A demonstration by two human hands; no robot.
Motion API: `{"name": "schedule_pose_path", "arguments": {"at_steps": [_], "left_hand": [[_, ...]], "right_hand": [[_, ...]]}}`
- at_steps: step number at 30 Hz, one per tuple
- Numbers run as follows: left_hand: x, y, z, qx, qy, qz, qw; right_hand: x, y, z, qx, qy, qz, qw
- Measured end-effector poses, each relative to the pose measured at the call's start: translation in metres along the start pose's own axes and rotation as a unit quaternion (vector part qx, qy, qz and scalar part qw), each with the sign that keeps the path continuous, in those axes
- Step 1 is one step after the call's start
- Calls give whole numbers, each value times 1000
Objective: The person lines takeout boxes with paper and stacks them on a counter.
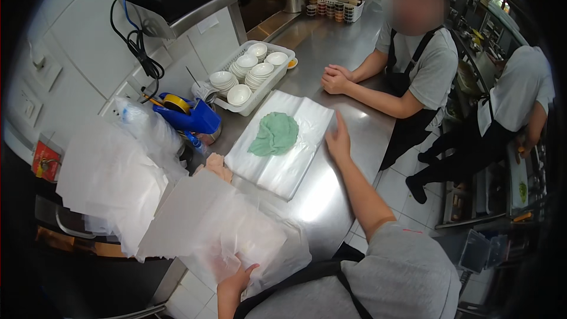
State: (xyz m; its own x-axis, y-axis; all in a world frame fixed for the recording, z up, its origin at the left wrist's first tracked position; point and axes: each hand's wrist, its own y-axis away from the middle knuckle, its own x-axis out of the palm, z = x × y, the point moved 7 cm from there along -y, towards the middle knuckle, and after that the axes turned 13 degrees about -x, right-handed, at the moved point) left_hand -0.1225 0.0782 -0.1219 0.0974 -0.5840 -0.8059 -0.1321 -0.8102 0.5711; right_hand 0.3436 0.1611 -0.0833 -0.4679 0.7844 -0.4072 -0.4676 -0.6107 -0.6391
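My left hand [237,277] grips a bundle of white paper sheets and clear plastic [261,239] at the near edge of the steel counter; some of its fingers are hidden behind the plastic. My right hand [339,139] is held flat with its fingers extended and nothing in it, beside the right edge of a stack of clear plastic bags [305,164]. A crumpled green cloth [275,135] lies on top of that stack. More white paper sheets [115,164] stand at the left, partly behind the held bundle. Between bundle and stack lies a crumpled peach-coloured cloth [217,166].
A white plastic basket [266,91] of stacked small bowls stands beyond the bags. A blue tape dispenser [195,117] sits by the wall. A co-worker's clasped hands [339,79] rest on the counter [305,57] at the right. Another person bends over the far-right worktop. Sauce cups stand further back.
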Motion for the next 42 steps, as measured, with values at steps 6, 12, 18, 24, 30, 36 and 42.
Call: {"name": "schedule_pose_path", "arguments": {"at_steps": [6, 12, 18, 24, 30, 36, 42], "left_hand": [[0, 10, 1, 15, 0, -56, 998], [-2, 9, 1, 16, -41, -73, 996], [-24, 8, -28, 73, -177, -32, 981], [-24, 8, -15, -27, -209, -98, 973], [0, 33, -25, -6, -231, -118, 966], [12, 70, -45, 21, -209, -118, 971], [12, 70, -43, 23, -213, -129, 968]], "right_hand": [[20, 16, 20, 7, -46, -24, 999], [33, 45, 216, -97, -444, 250, 855], [92, 179, 315, -356, -195, 604, 686], [101, 179, 273, -342, -30, 609, 715], [58, 202, 273, -393, 11, 603, 694], [28, 223, 265, -373, -4, 602, 706], [23, 218, 270, -363, -6, 588, 723]]}}
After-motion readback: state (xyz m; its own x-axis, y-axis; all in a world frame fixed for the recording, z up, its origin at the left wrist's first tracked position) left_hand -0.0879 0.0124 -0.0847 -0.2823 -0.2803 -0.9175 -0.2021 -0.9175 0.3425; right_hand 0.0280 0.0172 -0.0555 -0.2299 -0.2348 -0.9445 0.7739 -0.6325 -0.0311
